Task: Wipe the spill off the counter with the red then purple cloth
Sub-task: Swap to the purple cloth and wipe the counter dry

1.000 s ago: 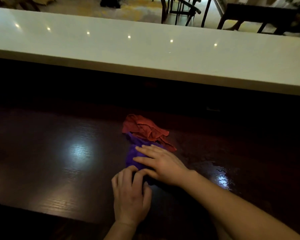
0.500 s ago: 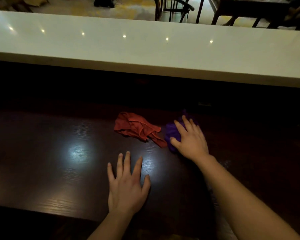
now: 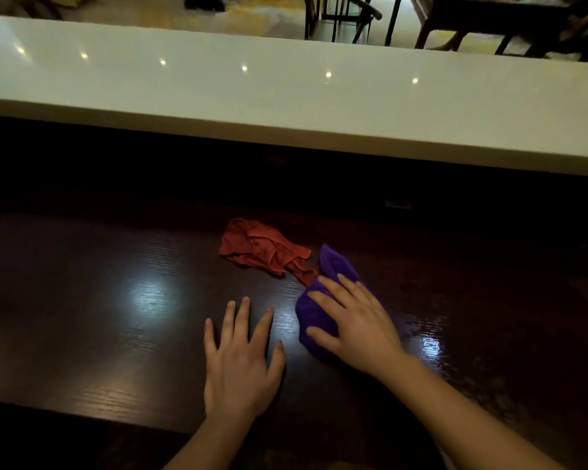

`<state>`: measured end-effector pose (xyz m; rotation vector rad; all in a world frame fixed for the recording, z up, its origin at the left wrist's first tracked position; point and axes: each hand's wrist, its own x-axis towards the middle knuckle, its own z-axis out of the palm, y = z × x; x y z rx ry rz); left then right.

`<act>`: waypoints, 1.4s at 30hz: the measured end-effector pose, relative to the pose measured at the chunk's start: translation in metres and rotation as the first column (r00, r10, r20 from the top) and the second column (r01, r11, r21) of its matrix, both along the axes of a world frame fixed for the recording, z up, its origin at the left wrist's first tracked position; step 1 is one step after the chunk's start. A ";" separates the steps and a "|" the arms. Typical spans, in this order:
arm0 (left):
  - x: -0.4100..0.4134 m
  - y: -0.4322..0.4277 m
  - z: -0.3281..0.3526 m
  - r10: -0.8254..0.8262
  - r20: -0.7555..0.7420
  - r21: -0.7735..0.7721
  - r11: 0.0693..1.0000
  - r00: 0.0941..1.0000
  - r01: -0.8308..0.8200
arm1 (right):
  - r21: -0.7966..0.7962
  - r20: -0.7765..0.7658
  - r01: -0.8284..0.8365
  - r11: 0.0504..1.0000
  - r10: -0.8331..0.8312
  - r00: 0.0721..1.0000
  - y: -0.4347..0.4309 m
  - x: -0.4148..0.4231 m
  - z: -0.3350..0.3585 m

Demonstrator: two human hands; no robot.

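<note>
Purple cloth (image 3: 323,307) lies bunched on the dark wooden counter (image 3: 82,317) under the right hand (image 3: 357,320) — fingers spread, pressing flat rather than clutching. The left hand (image 3: 241,361) rests open, palm down (holding nothing). The red cloth (image 3: 262,247) sits crumpled just behind, its tail touching the purple one — wet sheen (image 3: 431,344) glistens to the right.

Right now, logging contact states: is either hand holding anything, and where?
Right hand presses flat on the purple cloth, covering its near part. Left hand holds nothing.
</note>
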<state>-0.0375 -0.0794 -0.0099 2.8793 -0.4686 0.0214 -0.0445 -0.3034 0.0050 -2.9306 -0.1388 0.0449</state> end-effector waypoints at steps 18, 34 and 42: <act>0.000 0.000 -0.003 -0.052 0.012 0.007 0.999 0.999 0.051 | -0.001 0.029 0.007 1.000 -0.007 1.000 -0.019 -0.100 -0.012; -0.035 -0.008 0.011 -0.276 -0.035 -0.046 0.960 0.960 0.274 | -0.041 0.054 0.287 0.957 -0.285 0.957 -0.029 -0.149 -0.009; -0.046 -0.048 0.011 -0.344 -0.046 0.015 0.939 0.938 0.345 | -0.027 0.104 0.628 0.778 -0.623 0.776 -0.034 -0.152 -0.010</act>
